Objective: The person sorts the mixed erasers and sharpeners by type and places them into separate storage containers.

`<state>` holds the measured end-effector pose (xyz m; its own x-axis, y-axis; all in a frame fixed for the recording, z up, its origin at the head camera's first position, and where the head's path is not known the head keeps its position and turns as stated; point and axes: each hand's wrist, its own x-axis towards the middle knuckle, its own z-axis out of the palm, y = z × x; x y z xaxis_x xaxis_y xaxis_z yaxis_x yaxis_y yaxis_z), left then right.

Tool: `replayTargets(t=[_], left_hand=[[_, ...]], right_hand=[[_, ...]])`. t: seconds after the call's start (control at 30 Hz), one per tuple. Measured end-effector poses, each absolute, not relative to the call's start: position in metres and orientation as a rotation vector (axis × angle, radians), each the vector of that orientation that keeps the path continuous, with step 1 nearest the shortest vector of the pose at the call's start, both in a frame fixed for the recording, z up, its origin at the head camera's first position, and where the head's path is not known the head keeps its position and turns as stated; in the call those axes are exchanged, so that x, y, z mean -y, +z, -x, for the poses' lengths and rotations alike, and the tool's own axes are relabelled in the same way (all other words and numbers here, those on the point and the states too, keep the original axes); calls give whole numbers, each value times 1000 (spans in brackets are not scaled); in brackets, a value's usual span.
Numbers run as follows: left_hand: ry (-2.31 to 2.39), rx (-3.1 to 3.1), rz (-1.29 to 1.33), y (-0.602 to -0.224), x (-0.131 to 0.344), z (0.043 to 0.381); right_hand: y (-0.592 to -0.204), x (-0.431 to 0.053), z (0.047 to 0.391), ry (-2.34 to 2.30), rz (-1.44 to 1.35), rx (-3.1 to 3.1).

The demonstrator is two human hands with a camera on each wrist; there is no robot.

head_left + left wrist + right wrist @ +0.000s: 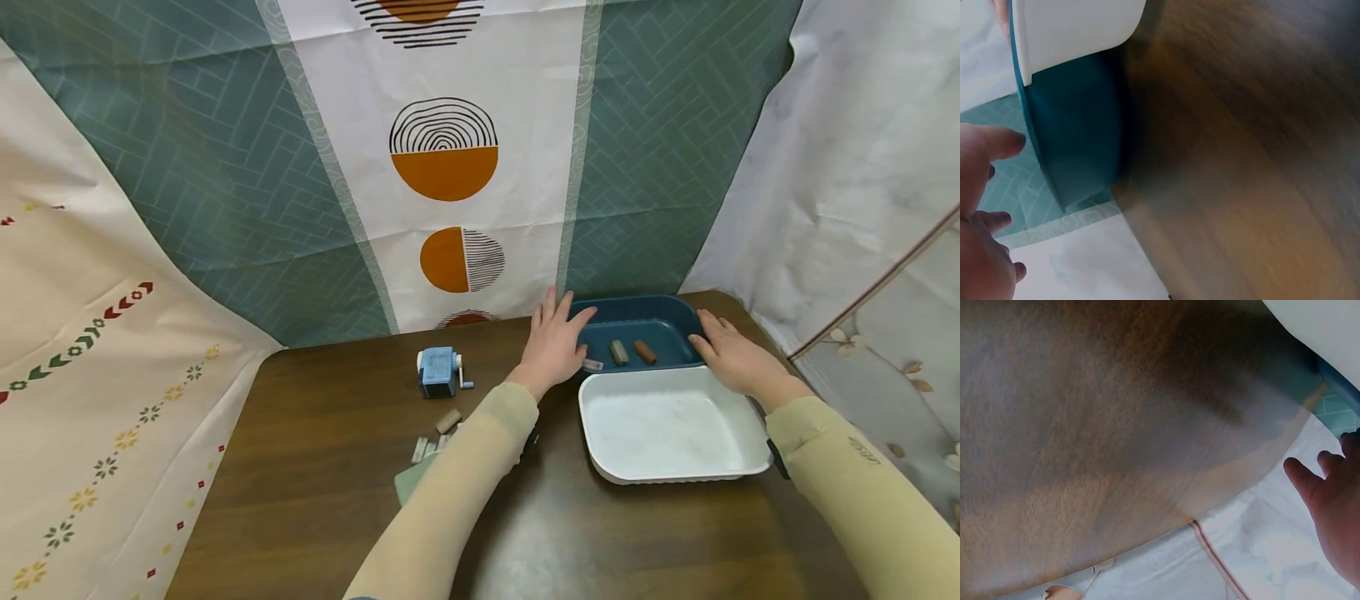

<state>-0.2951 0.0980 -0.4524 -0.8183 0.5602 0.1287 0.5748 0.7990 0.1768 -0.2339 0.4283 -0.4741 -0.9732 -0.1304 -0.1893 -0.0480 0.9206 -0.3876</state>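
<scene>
A dark blue tray (pixel 637 310) sits at the back right of the table, directly behind a white tray (pixel 675 425). My left hand (pixel 553 346) is at the blue tray's left end, its fingers spread. At the opposite end lies my right hand (pixel 738 354), fingers extended along the rim. Inside the blue tray are a greenish stubby piece (pixel 618 352), a brown one (pixel 645 352) and a small pale piece (pixel 592 365) near the left hand. In the left wrist view the white tray's corner (pixel 1072 31) overlaps the blue tray's side (pixel 1079 125).
A light blue crank pencil sharpener (pixel 438 372) stands left of centre on the brown wooden table (pixel 315 467). Nearer, a tan stubby piece (pixel 448 421), several small pale pieces and a light green block (pixel 412 479) lie partly behind my left sleeve. Patterned cloths hang around the table.
</scene>
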Motion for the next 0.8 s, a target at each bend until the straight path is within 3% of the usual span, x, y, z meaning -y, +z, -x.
replayTargets(t=[0.8], left_hand=[[-461, 2887, 992, -425, -59, 280]], right_hand=[[-475, -432, 235, -554, 165, -2874]])
